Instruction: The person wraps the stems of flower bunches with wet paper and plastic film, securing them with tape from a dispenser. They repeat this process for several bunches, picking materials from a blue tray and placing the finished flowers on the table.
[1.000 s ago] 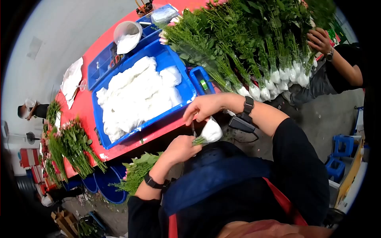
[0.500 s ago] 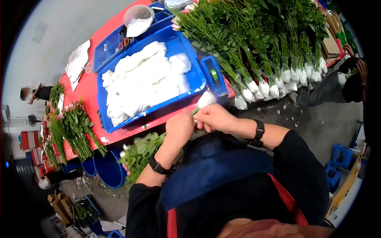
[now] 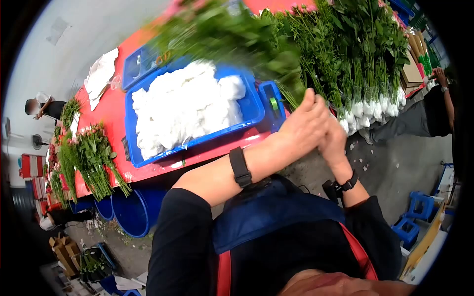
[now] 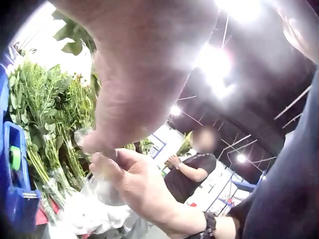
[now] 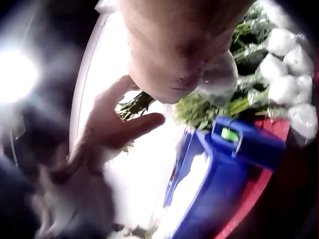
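Observation:
A bunch of pink flowers with green foliage (image 3: pixel 232 47), blurred by motion, stretches over the table from my two hands. My left hand (image 3: pixel 306 123) grips its stems (image 5: pixel 133 107) near the lower end, with the thumb lying along them. Just beyond, my right hand (image 3: pixel 335 140) is close against the left and holds the stem end. In the left wrist view its fingers and thumb (image 4: pixel 127 167) pinch at a clear plastic bag (image 4: pixel 107 186). The bunch's white base is mostly hidden behind the hands in the head view.
A blue tub (image 3: pixel 192 145) with white padding (image 3: pixel 182 108) sits on the red table (image 3: pixel 106 148). Beside it is a tape dispenser (image 3: pixel 273 106). Finished bunches with white wrapped ends (image 3: pixel 368 106) line the right. More flowers (image 3: pixel 94 163) lie left, above blue buckets (image 3: pixel 129 212). Another person (image 3: pixel 439 111) stands right.
The bunch has swung from hanging flowers-down beside my left arm to lying outward over the table, its white end now toward me. Both hands have moved right and outward.

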A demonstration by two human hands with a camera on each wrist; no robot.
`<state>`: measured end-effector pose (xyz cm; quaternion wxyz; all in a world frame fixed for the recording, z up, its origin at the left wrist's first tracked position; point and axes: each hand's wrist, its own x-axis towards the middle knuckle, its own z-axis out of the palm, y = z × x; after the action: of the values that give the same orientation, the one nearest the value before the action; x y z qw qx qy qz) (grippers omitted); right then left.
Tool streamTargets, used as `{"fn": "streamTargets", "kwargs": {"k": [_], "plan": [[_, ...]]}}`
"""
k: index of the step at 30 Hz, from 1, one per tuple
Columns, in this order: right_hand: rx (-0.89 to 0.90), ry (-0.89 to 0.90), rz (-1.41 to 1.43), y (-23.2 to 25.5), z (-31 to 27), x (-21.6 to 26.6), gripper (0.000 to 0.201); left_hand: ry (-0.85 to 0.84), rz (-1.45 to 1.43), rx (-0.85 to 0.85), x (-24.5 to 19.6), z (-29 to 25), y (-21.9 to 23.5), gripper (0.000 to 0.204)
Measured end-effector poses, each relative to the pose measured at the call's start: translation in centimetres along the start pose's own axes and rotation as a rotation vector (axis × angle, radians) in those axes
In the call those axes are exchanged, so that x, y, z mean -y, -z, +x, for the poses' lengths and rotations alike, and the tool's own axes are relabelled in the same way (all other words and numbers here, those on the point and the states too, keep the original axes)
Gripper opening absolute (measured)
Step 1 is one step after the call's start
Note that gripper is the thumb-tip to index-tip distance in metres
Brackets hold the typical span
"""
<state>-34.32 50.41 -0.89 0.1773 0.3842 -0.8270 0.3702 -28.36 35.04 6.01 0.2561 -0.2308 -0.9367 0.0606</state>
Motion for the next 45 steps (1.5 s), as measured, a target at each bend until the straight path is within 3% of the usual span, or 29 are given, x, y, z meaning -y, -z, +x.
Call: {"fn": "streamTargets", "kwargs": {"k": [1,3,5,8,9,10,11,12,14,15,16,17,18,20,21,23,25,26,27,30,32,35,36,39,43,44,45], "plan": [[-0.092,-0.075,-0.096,-0.1,0.5,-1.4,0.006,0.008,-0.069,-0.141,0.5,0.5,0.8,0.027],[-0.198,-0.096,-0.348,0.5,1.1,-5.2,0.017,0.065,-0.124,-0.117,1.0,-0.4,1.8,0.029],[-0.219,-0.258,-0.506,0.5,1.6,-9.3,0.020,0.118,-0.174,-0.091,2.0,-3.2,1.8,0.028],[-0.218,-0.318,-0.709,-1.1,2.1,-13.7,0.027,0.248,-0.251,0.088,4.0,-9.5,1.5,0.022],[-0.210,-0.287,-0.795,-1.9,2.3,-14.8,0.030,0.304,-0.232,0.165,4.6,-11.8,1.5,0.021],[0.042,-0.456,-0.822,-2.5,2.6,-15.2,0.037,0.375,-0.309,0.210,5.2,-14.1,1.3,0.022],[0.088,-0.510,-0.752,-3.4,2.2,-17.0,0.037,0.463,-0.380,0.258,5.7,-16.8,1.4,0.022],[0.042,-0.461,-0.762,-4.3,1.6,-19.0,0.035,0.575,-0.446,0.309,6.0,-19.9,1.9,0.023],[0.141,0.080,-0.906,-4.2,-0.5,-27.0,0.035,0.756,-0.532,0.242,7.2,-25.6,3.6,0.027],[0.205,-0.382,-0.838,-4.3,1.6,-22.0,0.038,0.865,-0.591,0.179,7.7,-28.7,4.6,0.026],[0.330,-0.056,-1.014,-3.2,1.5,-23.6,0.042,0.991,-0.674,0.100,8.6,-31.5,6.2,0.025],[0.273,-0.208,-0.724,-2.6,1.7,-27.3,0.049,1.190,-0.726,-0.019,8.9,-34.7,7.6,0.022],[0.427,-0.440,-0.886,-2.4,3.9,-22.3,0.052,1.374,-0.681,-0.121,9.5,-38.4,9.0,0.021],[0.408,-0.342,-1.101,-1.7,5.0,-20.1,0.051,1.655,-0.495,-0.285,11.7,-46.2,11.4,0.020],[0.423,-0.446,-1.182,-2.2,6.7,-16.3,0.051,1.768,-0.358,-0.337,13.2,-50.5,12.5,0.019],[0.297,-0.359,-1.191,-4.2,9.1,-9.0,0.055,1.952,-0.115,-0.265,16.0,-59.7,14.1,0.020],[0.206,-0.128,-1.096,-7.1,10.3,-8.5,0.054,2.005,0.159,-0.121,18.8,-69.0,14.6,0.021],[0.256,-0.056,-1.009,-8.2,11.3,-8.4,0.052,2.087,0.155,-0.101,20.3,-72.0,15.4,0.021],[0.285,-0.051,-0.978,-10.1,12.1,-5.1,0.051,2.166,0.148,-0.082,21.9,-75.1,16.0,0.022],[0.407,-0.031,-0.872,-15.6,13.3,4.7,0.046,2.092,0.376,0.038,26.2,-82.9,15.4,0.022],[0.452,0.030,-0.784,-18.7,13.6,10.0,0.045,2.128,0.338,0.041,28.7,-85.4,14.8,0.025],[0.504,0.077,-0.662,-22.1,13.7,16.4,0.041,2.349,0.417,0.352,31.8,-87.1,12.7,0.030],[0.540,0.099,-0.611,-22.9,13.8,18.4,0.040,2.355,0.457,0.441,32.5,-87.6,12.6,0.036],[0.565,0.209,-0.379,-25.3,13.9,21.9,0.034,2.349,0.378,0.394,33.6,-84.7,15.1,0.038],[0.611,0.310,-0.066,-28.9,13.1,29.6,0.032,2.256,0.331,0.128,32.8,-82.2,18.5,0.027],[0.638,0.325,0.018,-29.7,13.0,31.9,0.031,2.312,0.157,0.092,32.7,-79.7,20.5,0.038],[0.685,0.340,0.068,-30.6,12.8,33.6,0.031,2.344,-0.147,-0.159,32.4,-79.5,20.9,0.031]]}}
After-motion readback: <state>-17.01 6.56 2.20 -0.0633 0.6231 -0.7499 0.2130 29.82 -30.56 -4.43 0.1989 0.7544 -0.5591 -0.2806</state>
